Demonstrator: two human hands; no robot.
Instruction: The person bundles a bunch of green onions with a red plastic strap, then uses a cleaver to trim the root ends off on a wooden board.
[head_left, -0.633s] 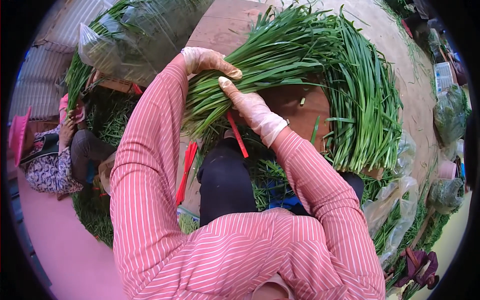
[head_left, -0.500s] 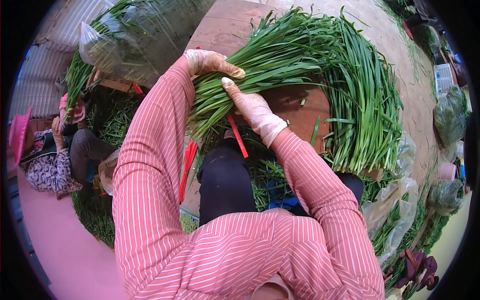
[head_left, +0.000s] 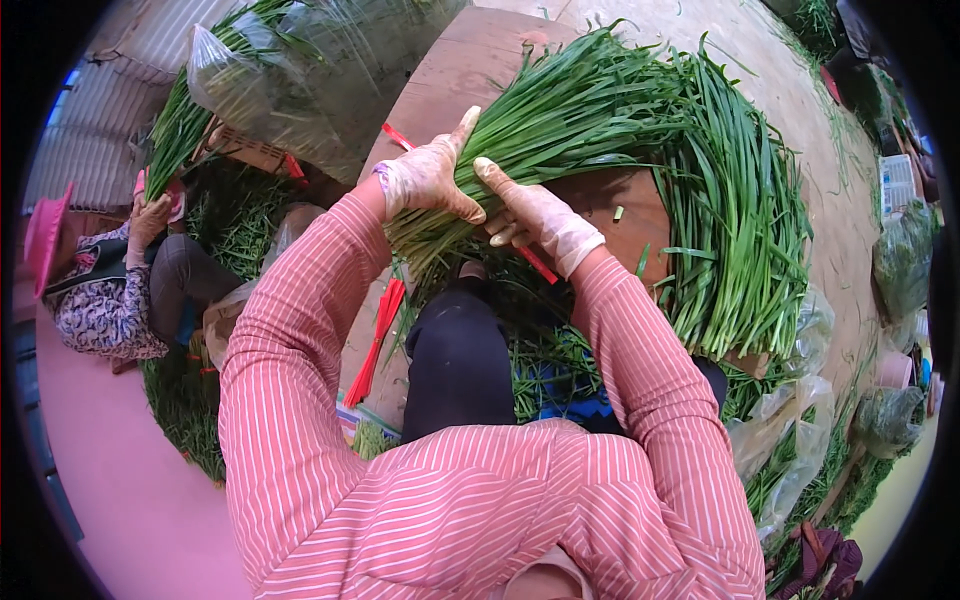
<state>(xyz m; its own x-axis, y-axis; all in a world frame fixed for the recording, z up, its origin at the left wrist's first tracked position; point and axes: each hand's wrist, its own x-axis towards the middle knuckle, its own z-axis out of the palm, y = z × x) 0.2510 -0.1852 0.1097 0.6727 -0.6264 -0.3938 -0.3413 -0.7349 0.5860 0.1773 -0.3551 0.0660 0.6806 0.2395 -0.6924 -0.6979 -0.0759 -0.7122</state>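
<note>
A thick bundle of garlic chives (head_left: pixel 555 125) lies across the wooden board, leaves toward the back right and pale cut ends toward me. Around its stem end, on the left, my gloved left hand (head_left: pixel 432 178) is closed, with thumb and forefinger spread over the stems. My gloved right hand (head_left: pixel 540 215) grips the bundle's right side, thumb on the stems and fingers curled below. A red tie strip (head_left: pixel 538 264) pokes out beneath the right fingers, and a red end shows beyond the left wrist. The bundle hides what lies between them.
A second pile of garlic chives (head_left: pixel 735 220) covers the right of the wooden board (head_left: pixel 440 75). Several red strips (head_left: pixel 378 340) lie left of my knee. Another person in a pink hat (head_left: pixel 48 240) handles chives at the left. Plastic bags (head_left: pixel 800 420) with greens stand at the right.
My left hand has turned and spread its thumb and forefinger over the stems. The right hand has moved slightly right, its fingers now showing by the red strip, which shifted right and up.
</note>
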